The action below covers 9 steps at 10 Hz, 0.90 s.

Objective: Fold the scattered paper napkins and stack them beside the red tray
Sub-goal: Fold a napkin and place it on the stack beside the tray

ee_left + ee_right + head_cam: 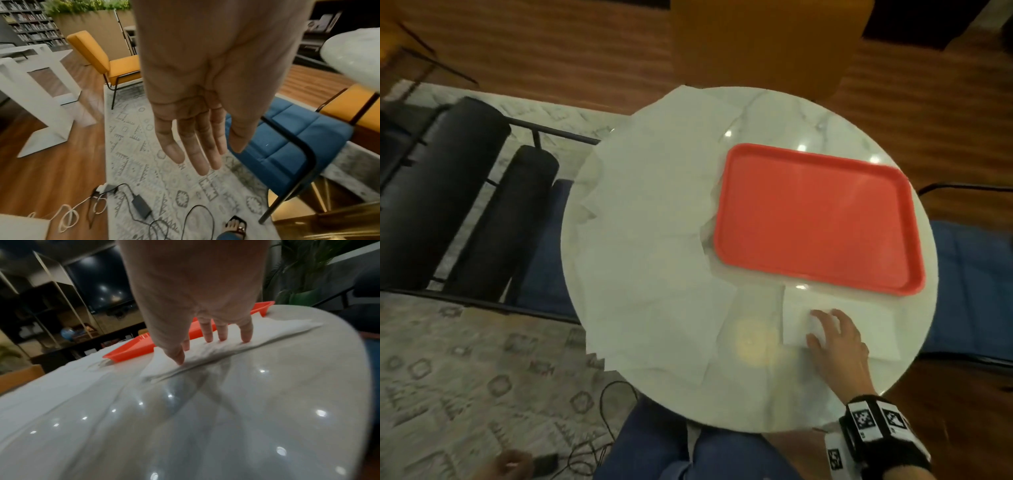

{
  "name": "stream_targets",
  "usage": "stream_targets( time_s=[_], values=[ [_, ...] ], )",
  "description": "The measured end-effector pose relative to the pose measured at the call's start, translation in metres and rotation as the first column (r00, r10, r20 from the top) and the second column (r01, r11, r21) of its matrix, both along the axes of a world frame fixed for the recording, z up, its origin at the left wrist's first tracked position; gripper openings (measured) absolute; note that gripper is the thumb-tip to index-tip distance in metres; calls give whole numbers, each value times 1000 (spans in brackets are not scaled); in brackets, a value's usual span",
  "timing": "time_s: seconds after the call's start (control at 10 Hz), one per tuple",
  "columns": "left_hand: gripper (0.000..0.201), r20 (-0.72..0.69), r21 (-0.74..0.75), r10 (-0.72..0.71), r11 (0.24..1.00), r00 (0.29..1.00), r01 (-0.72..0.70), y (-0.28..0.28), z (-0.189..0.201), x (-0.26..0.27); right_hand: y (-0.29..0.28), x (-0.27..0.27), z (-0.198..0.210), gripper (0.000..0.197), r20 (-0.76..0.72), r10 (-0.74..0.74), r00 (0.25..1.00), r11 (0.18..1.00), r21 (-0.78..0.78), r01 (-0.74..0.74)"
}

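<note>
On the round marble surface [756,113], seen from the head, our right hand [837,342] rests at about five o'clock with fingers spread flat on a folded napkin [859,322]. That napkin lies just beside the near long edge of the red tray [815,219], its long axis running parallel to that edge. Unfolded napkins [654,205] cover the surface from seven to eleven o'clock, well apart from the pressing hand. Our left hand [512,466] hangs off the surface at seven o'clock, so the right is nearer the stack, though the left sits on the napkins' side.

From the left wrist, the left hand's fingers [197,154] hang straight, slightly apart, holding nothing, above the rug [154,170].

From the right wrist, straight, splayed fingers [223,332] press the napkin down, tray behind at twelve o'clock.
</note>
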State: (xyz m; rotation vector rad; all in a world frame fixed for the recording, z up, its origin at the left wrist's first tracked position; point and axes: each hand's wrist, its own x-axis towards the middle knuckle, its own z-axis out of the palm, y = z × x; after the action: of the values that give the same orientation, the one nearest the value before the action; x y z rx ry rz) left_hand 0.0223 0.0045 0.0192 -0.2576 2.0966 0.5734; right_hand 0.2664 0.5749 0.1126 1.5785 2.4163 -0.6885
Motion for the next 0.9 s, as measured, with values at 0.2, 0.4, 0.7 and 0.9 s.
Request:
stream_targets(
  time_s=[0.2, 0.4, 0.7, 0.9],
  values=[
    [4, -110, 77, -112, 990, 988, 121, 5, -11, -148, -13, -35, 17, 40, -35, -30, 999, 984, 175, 36],
    [6, 8, 51, -118, 992, 993, 118, 119, 29, -123, -60, -156, 16, 21, -349, 122, 929, 992, 84, -99],
    [6, 20, 87, -281, 956, 959, 279, 147, 45, -167, -83, -262, -8, 50, -143, -192, 971, 981, -29, 189],
    [10, -118, 127, -415, 895, 902, 428, 159, 63, -184, -74, -255, -7, 26, -221, -259, 940, 965, -26, 260]
  ],
)
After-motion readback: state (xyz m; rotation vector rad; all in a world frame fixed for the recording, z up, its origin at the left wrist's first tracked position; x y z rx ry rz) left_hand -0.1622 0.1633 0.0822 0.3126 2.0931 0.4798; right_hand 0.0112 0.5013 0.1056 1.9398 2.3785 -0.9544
